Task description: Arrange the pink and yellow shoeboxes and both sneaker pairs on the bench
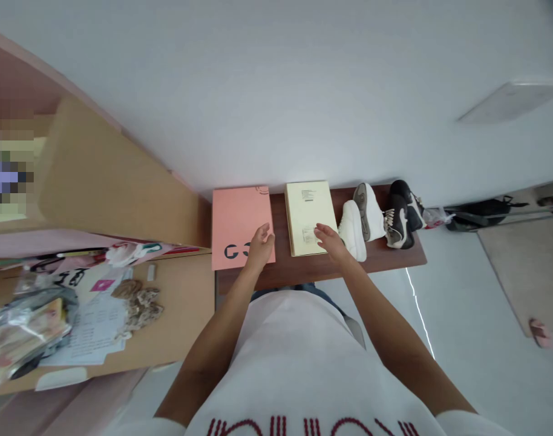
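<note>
My left hand (261, 247) is over the right part of a pink box (240, 215) with dark lettering, its fingers apart and nothing in them. A pale yellow box (309, 209) with small printed labels lies to the right of the pink one, a strip of brown tabletop between them. My right hand (331, 241) hovers at the yellow box's lower right corner, open and holding nothing. Whether either hand touches a box I cannot tell. Close to the right hand stands a pair of white shoes (369, 212). Beyond it is a pair of black-and-white shoes (400, 215).
The boxes and shoes rest on a narrow brown table (281, 275) against a pale wall. At left is a wooden desk (186, 303) with papers (97, 324), scrunchies (143, 309) and a plastic bag (31, 333). A black bag (478, 213) lies beyond the table's right end.
</note>
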Motion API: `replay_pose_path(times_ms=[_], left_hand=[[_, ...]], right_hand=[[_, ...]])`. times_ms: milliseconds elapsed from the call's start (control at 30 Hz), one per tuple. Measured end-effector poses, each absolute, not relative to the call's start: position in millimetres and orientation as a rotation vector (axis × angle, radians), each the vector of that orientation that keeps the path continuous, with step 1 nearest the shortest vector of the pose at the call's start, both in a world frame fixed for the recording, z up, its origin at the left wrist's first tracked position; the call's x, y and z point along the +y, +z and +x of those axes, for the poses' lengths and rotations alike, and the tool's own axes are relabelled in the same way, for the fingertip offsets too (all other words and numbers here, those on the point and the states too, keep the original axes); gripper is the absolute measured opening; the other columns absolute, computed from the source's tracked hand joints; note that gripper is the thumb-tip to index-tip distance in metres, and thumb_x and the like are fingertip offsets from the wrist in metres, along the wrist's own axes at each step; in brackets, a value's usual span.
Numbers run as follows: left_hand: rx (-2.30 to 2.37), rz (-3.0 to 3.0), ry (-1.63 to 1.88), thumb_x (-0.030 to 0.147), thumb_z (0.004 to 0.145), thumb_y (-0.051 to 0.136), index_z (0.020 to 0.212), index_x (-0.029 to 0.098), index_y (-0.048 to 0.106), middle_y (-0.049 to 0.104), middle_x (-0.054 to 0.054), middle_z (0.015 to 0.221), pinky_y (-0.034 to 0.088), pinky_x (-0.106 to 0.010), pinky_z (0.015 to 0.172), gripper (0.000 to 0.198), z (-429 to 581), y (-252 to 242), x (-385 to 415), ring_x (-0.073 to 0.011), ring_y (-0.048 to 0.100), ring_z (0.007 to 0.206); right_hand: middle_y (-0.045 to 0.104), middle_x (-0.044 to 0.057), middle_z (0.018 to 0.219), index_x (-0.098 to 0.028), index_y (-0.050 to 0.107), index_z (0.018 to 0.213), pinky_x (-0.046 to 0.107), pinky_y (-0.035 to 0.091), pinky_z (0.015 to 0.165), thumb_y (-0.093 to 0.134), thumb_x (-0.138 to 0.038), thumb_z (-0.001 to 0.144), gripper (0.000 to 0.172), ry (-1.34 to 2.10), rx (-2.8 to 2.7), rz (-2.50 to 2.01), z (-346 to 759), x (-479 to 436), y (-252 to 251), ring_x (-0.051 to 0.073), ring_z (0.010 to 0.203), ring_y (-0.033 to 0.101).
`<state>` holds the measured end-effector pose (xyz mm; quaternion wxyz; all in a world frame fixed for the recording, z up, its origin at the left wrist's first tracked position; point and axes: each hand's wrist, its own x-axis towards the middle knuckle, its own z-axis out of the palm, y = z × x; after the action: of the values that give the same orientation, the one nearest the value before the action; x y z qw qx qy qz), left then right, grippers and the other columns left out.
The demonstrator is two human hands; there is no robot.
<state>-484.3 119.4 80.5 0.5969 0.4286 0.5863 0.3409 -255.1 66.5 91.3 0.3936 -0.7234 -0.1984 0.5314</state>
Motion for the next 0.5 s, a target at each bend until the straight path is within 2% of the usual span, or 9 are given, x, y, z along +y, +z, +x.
replay_pose_path(times_ms=[200,367,500], left_hand=[[1.345,0.865,0.765,0.017,0.085,0.072,0.126,0.023,0.067,0.060,-0.012,0.145,0.035,-0.043,0.120,0.041,-442,71,102,-0.0290,0.051,0.140],[1.387,0.858,0.738,0.019,0.085,0.073,0.128,0.020,0.066,0.057,-0.013,0.148,0.032,-0.044,0.122,0.044,-422,57,92,-0.0305,0.049,0.142],[1.454,0.835,0.755,0.024,0.087,0.072,0.132,0.020,0.062,0.052,-0.014,0.153,0.031,-0.042,0.122,0.047,-407,41,95,-0.0297,0.047,0.143]], right_hand=[[0.063,0.008,0.140,-0.028,0.064,0.128,0.047,0.044,0.114,0.068,-0.040,0.085,0.045,1.293,-0.581,-1.861,-207,64,74,0.027,0.134,0.055],[0.068,0.008,0.132,-0.024,0.065,0.126,0.046,0.046,0.112,0.063,-0.040,0.085,0.044,1.145,-0.681,-1.895,-184,64,53,0.026,0.122,0.063],[0.065,0.013,0.137,-0.018,0.059,0.134,0.046,0.043,0.114,0.060,-0.040,0.086,0.054,1.023,-0.767,-2.011,-175,66,37,0.029,0.127,0.060]])
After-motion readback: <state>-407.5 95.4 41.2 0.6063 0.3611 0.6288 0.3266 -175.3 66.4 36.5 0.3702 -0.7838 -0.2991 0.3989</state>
